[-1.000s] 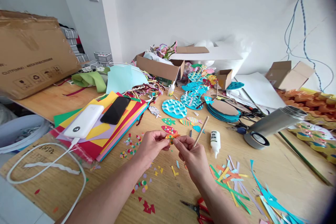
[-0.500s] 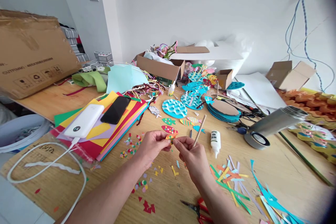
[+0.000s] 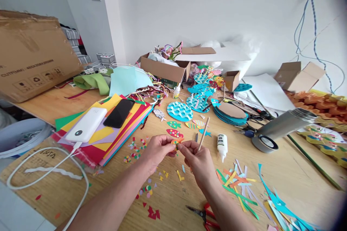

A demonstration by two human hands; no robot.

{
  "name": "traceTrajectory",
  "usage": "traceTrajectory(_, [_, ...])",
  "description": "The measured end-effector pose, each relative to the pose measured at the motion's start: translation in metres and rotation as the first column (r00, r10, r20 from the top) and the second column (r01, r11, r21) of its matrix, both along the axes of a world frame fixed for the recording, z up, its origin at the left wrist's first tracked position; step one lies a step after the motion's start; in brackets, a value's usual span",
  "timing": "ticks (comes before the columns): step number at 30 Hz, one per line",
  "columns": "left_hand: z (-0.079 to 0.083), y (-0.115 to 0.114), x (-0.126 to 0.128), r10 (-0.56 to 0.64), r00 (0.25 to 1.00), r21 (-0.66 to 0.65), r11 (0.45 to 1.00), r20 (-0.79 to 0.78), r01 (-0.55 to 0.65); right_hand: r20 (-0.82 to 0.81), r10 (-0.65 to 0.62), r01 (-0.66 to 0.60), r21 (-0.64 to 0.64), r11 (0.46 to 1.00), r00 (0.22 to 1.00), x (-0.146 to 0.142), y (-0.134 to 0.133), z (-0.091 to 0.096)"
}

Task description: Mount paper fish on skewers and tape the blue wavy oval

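Observation:
My left hand (image 3: 155, 148) and my right hand (image 3: 197, 160) meet above the wooden table (image 3: 284, 173), both pinching a small orange paper fish with coloured dots (image 3: 176, 142). My right hand also grips a thin wooden stick (image 3: 203, 133) that points up and away. Just beyond the hands lie several dotted paper fish (image 3: 175, 133) and a white glue bottle (image 3: 221, 145). Coloured paper dots (image 3: 135, 148) are scattered to the left.
A stack of coloured paper (image 3: 108, 133) carries a white power bank (image 3: 86, 124) and a black phone (image 3: 119, 113). Blue wave discs (image 3: 179, 111), cardboard boxes (image 3: 165, 68), a steel flask (image 3: 282, 126), paper strips (image 3: 241, 184) and red-handled pliers (image 3: 206, 216) surround the hands.
The wooden stick in my right hand has tilted more upright and shifted slightly left. Both hands stay pinched on the orange paper fish.

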State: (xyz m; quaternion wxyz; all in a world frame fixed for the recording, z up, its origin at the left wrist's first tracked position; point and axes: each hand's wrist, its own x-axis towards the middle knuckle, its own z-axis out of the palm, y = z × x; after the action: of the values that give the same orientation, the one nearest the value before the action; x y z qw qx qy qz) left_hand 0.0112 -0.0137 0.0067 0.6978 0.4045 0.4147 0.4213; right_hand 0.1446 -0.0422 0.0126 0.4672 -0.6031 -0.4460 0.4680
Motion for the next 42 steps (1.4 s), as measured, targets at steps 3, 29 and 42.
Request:
traceTrajectory(3, [-0.0003,0.0001,0.0,-0.001,1.0,0.002,1.0,-0.003,0.001,-0.008,-0.001,0.001,0.001,1.0,1.0,-0.0001,0.0002,-0.0006])
traceTrajectory(29, [-0.0035,0.001,0.0014,0.05,0.988,0.131,0.991,-0.147,-0.031,0.033,0.048,-0.047,-0.006,0.999,0.998,0.0008,0.0003,-0.0014])
traceTrajectory(42, [-0.0048,0.0025,0.0,0.043,0.971,0.181,0.983,-0.234,0.0,0.085,0.003,-0.006,0.038,0.999,0.996,0.0023,0.0006,-0.0029])
